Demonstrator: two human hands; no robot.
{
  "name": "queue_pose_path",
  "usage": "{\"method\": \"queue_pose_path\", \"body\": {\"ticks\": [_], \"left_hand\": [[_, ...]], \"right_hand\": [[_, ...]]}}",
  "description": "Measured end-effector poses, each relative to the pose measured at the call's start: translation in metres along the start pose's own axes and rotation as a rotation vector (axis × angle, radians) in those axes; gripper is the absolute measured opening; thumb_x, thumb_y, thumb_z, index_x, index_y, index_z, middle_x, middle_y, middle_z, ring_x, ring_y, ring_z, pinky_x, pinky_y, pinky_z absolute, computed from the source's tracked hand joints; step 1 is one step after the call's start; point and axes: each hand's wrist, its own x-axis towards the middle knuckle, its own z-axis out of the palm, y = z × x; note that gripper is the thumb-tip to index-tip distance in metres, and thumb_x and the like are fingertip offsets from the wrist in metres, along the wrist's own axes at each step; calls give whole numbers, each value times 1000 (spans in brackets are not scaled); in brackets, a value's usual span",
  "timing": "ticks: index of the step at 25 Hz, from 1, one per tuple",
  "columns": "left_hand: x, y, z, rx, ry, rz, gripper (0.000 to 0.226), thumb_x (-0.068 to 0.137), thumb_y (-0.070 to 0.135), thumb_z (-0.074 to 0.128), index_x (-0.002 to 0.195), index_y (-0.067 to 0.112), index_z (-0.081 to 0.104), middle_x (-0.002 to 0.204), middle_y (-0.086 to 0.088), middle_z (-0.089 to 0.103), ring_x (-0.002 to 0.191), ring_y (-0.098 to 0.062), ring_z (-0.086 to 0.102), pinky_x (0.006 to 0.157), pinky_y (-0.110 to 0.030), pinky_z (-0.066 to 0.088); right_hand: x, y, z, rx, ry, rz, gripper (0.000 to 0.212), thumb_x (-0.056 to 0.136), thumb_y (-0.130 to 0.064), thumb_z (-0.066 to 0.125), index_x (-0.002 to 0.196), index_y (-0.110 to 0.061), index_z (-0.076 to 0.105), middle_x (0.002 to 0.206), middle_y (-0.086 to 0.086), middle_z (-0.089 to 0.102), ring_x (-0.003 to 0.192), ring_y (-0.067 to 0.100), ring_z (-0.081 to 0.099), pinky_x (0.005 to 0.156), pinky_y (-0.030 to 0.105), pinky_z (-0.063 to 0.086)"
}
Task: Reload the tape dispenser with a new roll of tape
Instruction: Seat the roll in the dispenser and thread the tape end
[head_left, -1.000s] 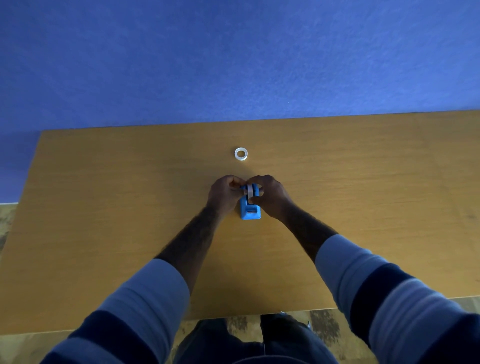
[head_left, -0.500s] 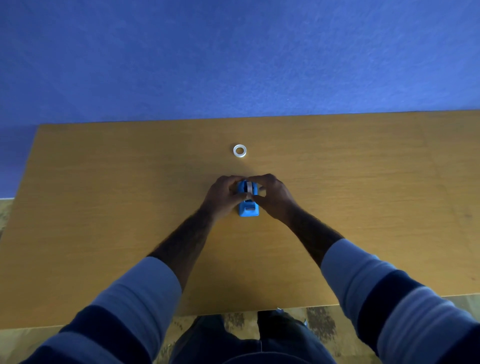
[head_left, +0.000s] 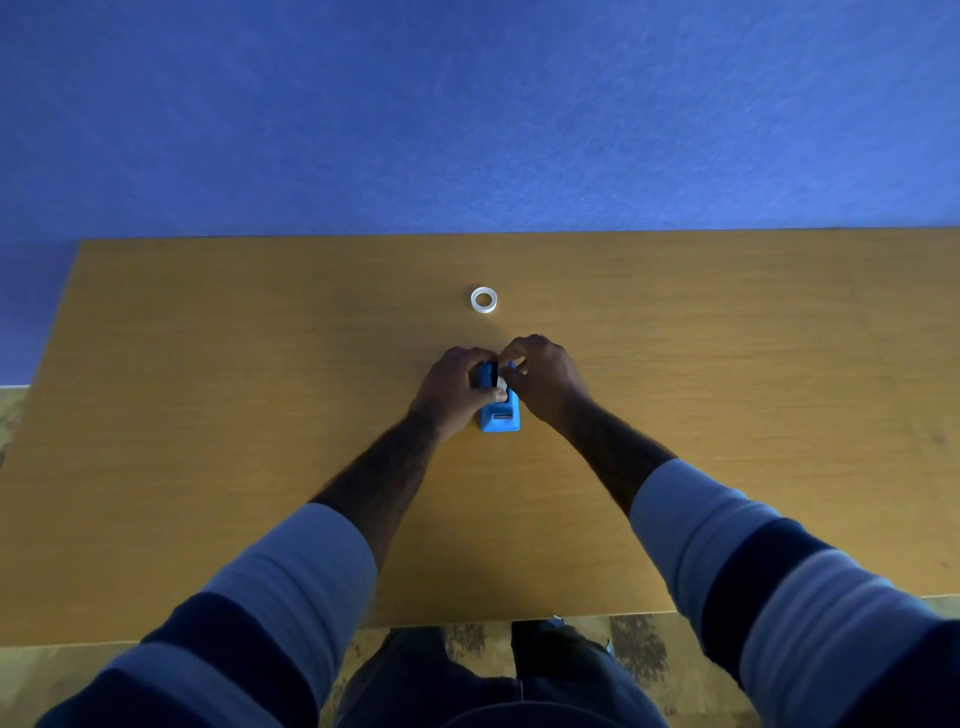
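A small blue tape dispenser (head_left: 500, 413) stands on the wooden table (head_left: 208, 415), its cutter end towards me. My left hand (head_left: 451, 392) grips its left side, thumb across the top. My right hand (head_left: 545, 379) pinches at the white tape roll (head_left: 503, 383) seated in the dispenser's top; most of that roll is hidden by my fingers. A white ring of tape (head_left: 483, 300) lies flat on the table, apart from both hands, a short way beyond the dispenser.
The table's far edge meets a blue wall (head_left: 467, 130). Its near edge runs just above my knees, with patterned floor (head_left: 21, 680) below. The left table edge slants in at the far left.
My left thumb has slid over the top of the dispenser and my right fingers have lifted a little at the roll. The dispenser stays in place.
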Motion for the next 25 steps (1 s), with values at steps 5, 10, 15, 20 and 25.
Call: {"method": "queue_pose_path", "body": {"ticks": [5,10,15,20,25], "left_hand": [[0,-1,4,9,14,14,46,73,26,83,115,27,65,110,5,56,98,-13,62,90,-34,53],[0,-3,10,-29,31,5,47,74,37,83,115,29,62,112,9,55,97,-3,59,77,-18,46],[5,-4,11,14,15,21,45,78,28,82,120,25,65,114,7,57,100,-4,54,81,-17,40],[2,-3,16,-1,51,-4,45,77,27,82,117,25,62,112,9,55,96,-3,55,76,-11,39],[2,-3,16,7,61,0,49,75,27,85,117,24,61,112,9,55,96,-4,57,75,-9,39]], "right_hand": [[11,-6,-2,-64,21,65,11,92,-16,60,94,-12,70,94,5,68,83,19,63,71,40,58],[13,-5,-2,-35,3,88,13,92,-16,58,95,-10,69,95,6,67,85,21,63,73,41,58],[0,-1,4,15,67,45,10,90,-16,64,96,-12,70,98,5,67,86,19,64,71,37,57],[11,-6,0,-40,41,73,12,90,-17,62,95,-8,69,96,8,67,84,22,62,65,32,49],[17,-6,-2,-62,18,94,13,92,-16,59,92,-7,68,93,9,67,81,22,60,61,31,46]]}}
